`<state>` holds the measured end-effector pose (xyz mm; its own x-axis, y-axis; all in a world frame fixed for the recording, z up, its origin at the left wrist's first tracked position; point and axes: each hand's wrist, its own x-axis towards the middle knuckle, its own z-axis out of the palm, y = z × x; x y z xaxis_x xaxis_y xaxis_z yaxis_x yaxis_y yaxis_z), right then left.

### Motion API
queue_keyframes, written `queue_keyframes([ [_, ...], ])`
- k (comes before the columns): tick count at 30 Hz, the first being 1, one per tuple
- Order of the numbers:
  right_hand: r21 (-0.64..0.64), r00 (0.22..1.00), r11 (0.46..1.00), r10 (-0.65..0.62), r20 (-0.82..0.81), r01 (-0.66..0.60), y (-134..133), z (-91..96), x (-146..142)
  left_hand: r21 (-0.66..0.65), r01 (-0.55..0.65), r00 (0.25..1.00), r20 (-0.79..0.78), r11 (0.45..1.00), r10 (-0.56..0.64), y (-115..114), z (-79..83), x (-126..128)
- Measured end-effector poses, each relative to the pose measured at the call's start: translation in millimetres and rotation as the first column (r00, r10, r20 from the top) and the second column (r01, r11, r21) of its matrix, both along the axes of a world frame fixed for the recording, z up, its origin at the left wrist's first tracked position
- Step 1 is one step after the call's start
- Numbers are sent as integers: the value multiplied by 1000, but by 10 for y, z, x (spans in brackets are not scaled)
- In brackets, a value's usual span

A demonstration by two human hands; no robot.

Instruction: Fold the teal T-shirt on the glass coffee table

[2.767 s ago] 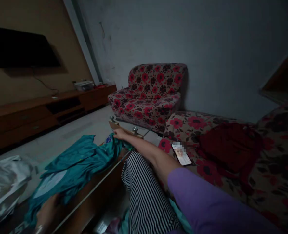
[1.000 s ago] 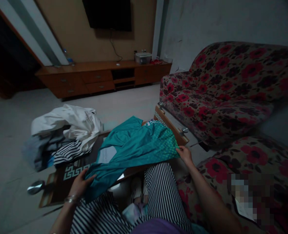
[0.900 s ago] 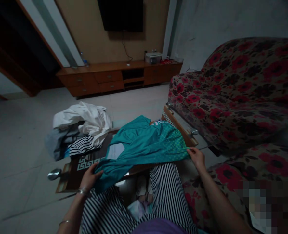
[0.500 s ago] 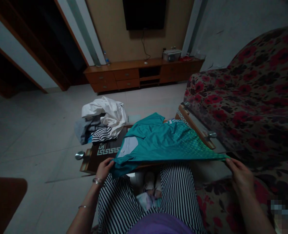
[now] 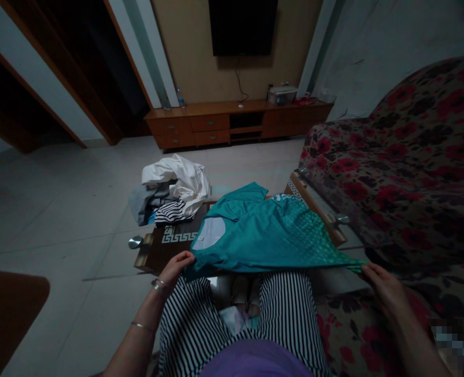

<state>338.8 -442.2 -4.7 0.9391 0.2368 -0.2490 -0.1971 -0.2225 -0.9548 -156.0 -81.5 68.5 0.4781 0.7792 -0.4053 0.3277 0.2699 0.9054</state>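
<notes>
The left hand point(image 5: 173, 272) and right hand point(image 5: 386, 294) are well apart, each with its fingers closed on a teal shirt point(image 5: 257, 236). The left fingers point(image 5: 183, 261) curl over the shirt's near edge at its lower-left corner, bunching a small fold of cloth. The right fingers point(image 5: 373, 273) pinch the far, narrow end of the cloth between fingertips and thumb, so that end draws out to a thin point.

The shirt spreads between the hands, with its middle at about 12 o'clock from the person's lap and just above the striped trousers point(image 5: 290, 319). From the shirt's middle, the left hand sits at about 8 o'clock and the right at about 4 o'clock. Its far part lies over a low glass-topped desk point(image 5: 173, 246), and its near edge hangs just in front of the desk's near side. A pale patch point(image 5: 209, 233) shows at the shirt's left, and a dotted green pattern point(image 5: 308, 230) runs toward the right.

A heap of white and striped clothes point(image 5: 173, 188) lies at about 11 o'clock from the left hand, beyond the desk's far edge. Tiled floor point(image 5: 67, 220) spreads from 8 to 10 o'clock beyond the left arm. A flowered sofa point(image 5: 416, 183) rises at about 2 o'clock from the right hand, with its seat cushion point(image 5: 345, 335) directly beneath that hand.
</notes>
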Motion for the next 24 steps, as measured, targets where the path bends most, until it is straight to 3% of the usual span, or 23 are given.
queue_keyframes([
  [4, 70, 999, 997, 41, -30, -38, -63, -177, -202, 25, -16, 999, -51, 1000, 17, -172, -175, 71],
  [7, 105, 999, 994, 42, -15, -40, -108, -191, -258, 95, -29, 999, -41, 995, 33, -260, -219, 104],
  [12, 70, 995, 993, 94, -21, -92, -195, -91, -105, 199, -100, 995, 23, 975, 97, -239, -189, 69],
  [17, 83, 996, 993, 82, -43, -78, -224, 24, 31, 298, -86, 994, -33, 951, 100, -227, -78, 48],
  [21, 71, 981, 985, 165, -104, -158, -269, 69, 49, 280, 102, 987, -149, 955, -62, -303, -5, 36],
  [24, 53, 952, 977, 214, -217, -208, -398, 45, 28, 236, 337, 919, -295, 912, -263, -421, -61, -32],
])
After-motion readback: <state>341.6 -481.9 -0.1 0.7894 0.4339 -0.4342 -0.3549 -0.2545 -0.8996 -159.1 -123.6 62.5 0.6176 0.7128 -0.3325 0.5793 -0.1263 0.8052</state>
